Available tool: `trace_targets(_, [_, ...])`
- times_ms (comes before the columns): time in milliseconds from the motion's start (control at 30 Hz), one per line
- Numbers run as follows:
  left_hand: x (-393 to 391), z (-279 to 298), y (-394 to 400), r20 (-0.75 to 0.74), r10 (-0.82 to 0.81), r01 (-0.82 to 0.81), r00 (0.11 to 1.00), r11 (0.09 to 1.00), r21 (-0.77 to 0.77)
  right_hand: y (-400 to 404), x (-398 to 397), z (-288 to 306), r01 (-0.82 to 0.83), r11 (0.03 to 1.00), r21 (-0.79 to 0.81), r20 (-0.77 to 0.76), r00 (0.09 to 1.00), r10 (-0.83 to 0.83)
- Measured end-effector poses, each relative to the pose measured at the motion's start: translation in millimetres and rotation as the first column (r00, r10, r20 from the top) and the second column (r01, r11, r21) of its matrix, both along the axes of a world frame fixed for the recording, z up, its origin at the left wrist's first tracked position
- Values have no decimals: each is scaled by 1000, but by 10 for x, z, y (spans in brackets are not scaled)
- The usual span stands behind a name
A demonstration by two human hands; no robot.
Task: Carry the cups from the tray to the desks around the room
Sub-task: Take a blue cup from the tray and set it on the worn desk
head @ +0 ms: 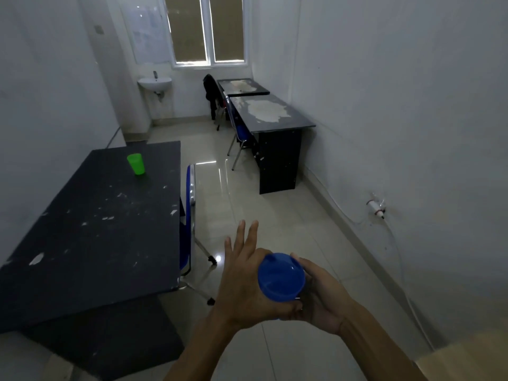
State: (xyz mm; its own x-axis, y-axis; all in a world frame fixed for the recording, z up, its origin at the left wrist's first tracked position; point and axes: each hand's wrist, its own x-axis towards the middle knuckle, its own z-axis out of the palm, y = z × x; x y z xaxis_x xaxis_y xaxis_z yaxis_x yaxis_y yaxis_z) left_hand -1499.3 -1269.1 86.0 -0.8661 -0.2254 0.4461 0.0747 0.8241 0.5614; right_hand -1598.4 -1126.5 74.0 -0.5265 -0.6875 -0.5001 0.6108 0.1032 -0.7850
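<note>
A blue cup (281, 277) is held low in the middle of the view, its open mouth facing me. My right hand (323, 295) grips it from the right and below, fingers curled round its wall. My left hand (242, 273) lies against the cup's left side with its fingers straight and spread, pointing away from me. A green cup (136, 164) stands upright on the far part of the dark desk (104, 229) at my left. No tray is in view.
Two worn dark desks (272, 112) (243, 85) line the right wall. Blue chairs (189, 213) (239, 132) stand at the desks, one farther chair (211, 90) draped with dark cloth. A sink (154, 83) hangs below the window. Shiny tiled floor (247, 193) runs between the desks.
</note>
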Motion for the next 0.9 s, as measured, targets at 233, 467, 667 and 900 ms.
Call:
trace_targets(233, [-1234, 53, -737, 20, -35, 36, 999, 999, -23, -692, -1169, 17, 56, 998, 12, -29, 998, -56])
trace_targets(467, [-2600, -64, -1397, 7, -10, 10, 1000, 999, -32, -1370, -2621, -96, -6, 1000, 25, -80, 997, 8])
trace_targets(667, [-3763, -55, -1943, 28, 62, -62, 998, 998, 20, -1997, -3872, -67, -85, 993, 84, -57, 994, 90])
trace_targets(900, [-4868, 44, -2603, 65, 130, -135, 989, 988, 75, -2753, -5107, 27, -176, 980, 94, -43, 983, 180])
